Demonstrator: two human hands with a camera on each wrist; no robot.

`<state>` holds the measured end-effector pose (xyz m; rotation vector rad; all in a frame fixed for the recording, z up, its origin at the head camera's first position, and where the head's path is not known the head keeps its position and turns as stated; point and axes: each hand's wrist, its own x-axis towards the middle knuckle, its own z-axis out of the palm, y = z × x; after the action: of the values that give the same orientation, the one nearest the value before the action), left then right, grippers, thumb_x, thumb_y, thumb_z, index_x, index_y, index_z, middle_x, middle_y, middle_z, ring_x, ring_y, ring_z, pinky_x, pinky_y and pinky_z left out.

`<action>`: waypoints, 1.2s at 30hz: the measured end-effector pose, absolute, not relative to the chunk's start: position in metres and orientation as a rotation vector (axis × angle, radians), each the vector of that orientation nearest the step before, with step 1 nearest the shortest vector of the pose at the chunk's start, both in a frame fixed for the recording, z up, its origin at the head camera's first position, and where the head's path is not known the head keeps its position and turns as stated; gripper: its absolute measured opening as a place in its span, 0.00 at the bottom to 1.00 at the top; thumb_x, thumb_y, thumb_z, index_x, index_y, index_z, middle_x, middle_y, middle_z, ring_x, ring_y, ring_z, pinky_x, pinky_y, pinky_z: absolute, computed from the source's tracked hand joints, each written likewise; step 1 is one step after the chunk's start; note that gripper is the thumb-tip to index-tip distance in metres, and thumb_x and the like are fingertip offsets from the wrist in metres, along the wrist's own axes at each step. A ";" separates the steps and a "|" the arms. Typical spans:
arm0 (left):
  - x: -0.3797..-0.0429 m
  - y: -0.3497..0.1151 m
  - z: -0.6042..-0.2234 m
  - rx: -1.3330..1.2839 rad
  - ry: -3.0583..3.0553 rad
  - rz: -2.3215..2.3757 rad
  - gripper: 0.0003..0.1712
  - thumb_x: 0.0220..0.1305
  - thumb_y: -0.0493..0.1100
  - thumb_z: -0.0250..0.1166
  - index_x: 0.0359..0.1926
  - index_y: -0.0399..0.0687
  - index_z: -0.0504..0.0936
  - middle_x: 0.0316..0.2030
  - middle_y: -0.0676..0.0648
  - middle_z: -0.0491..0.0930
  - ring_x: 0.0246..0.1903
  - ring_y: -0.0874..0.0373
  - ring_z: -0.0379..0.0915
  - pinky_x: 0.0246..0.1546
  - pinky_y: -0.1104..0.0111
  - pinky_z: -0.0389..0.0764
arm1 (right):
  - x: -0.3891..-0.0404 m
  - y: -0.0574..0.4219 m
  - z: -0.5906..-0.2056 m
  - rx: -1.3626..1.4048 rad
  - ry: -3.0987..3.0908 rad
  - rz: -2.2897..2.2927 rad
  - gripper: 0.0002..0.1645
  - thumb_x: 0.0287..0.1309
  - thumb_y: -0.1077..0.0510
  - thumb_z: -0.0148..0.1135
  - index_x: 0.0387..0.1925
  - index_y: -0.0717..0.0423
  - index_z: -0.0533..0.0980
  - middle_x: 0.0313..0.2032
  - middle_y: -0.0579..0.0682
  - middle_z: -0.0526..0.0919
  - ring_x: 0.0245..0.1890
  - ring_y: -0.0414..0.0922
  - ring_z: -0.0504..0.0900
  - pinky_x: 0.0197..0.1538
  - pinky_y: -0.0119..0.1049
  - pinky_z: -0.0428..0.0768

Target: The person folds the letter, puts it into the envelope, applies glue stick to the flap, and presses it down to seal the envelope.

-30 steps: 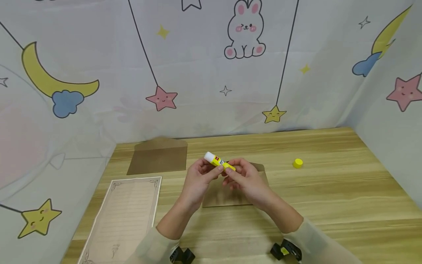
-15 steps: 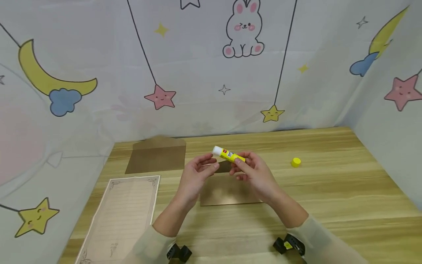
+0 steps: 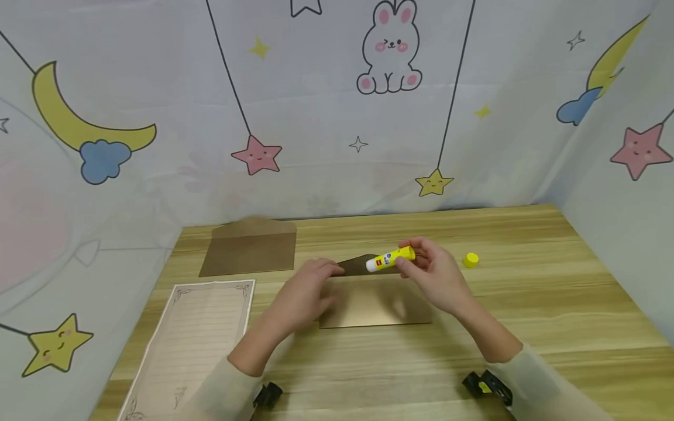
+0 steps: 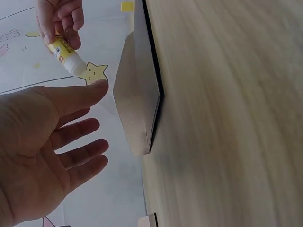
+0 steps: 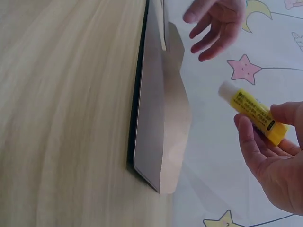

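My right hand (image 3: 438, 279) pinches a yellow glue stick (image 3: 392, 258) between thumb and fingers. Its uncapped white end points left and slightly down, over the flap of a brown envelope (image 3: 376, 304). That envelope lies on the table with its flap open toward the back. My left hand (image 3: 300, 295) hovers at the envelope's left side. In the left wrist view its fingers (image 4: 80, 132) are spread and loosely bent, with nothing in them. The yellow glue stick cap (image 3: 471, 260) stands on the table to the right of my right hand.
A second brown envelope (image 3: 250, 254), flap open, lies at the back left of the wooden table (image 3: 553, 304). In front of it is a lined sheet of letter paper (image 3: 197, 333) with a decorated border. A printed cloth (image 3: 316, 105) hangs behind the table.
Both hands held the glue stick earlier. My left hand let go and lowered toward the envelope's left side. My right hand moved right with the stick and turned its white end downward.
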<state>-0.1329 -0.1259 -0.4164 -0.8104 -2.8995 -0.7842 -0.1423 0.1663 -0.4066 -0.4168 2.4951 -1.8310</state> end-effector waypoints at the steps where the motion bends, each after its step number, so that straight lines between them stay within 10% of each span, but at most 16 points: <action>1: -0.133 -0.127 -0.417 -0.845 -2.920 -0.745 0.31 0.61 0.37 0.80 0.64 0.42 0.82 0.64 0.45 0.79 0.66 0.45 0.72 0.68 0.55 0.74 | -0.142 0.167 -0.407 -0.449 2.551 -1.782 0.21 0.75 0.60 0.66 0.63 0.64 0.75 0.50 0.59 0.86 0.44 0.62 0.88 0.46 0.47 0.89; 14: -0.144 -0.127 -0.429 -0.924 -3.092 -0.589 0.41 0.63 0.45 0.80 0.73 0.40 0.75 0.74 0.37 0.70 0.75 0.41 0.63 0.73 0.46 0.67 | -0.140 0.157 -0.402 -0.868 2.825 -1.226 0.22 0.71 0.66 0.67 0.63 0.65 0.75 0.48 0.54 0.85 0.44 0.47 0.89 0.44 0.36 0.88; 36: -0.148 -0.129 -0.433 -1.029 -3.190 -0.553 0.29 0.71 0.46 0.74 0.71 0.51 0.81 0.78 0.34 0.62 0.77 0.38 0.59 0.73 0.47 0.67 | -0.143 0.117 -0.418 -0.890 2.848 -0.829 0.21 0.74 0.61 0.67 0.62 0.62 0.75 0.55 0.54 0.83 0.46 0.45 0.83 0.50 0.43 0.84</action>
<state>-0.1482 -0.1286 -0.4331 -1.0290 -3.1904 -0.5530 -0.1434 0.1169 -0.4180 -0.8901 2.8481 -0.8293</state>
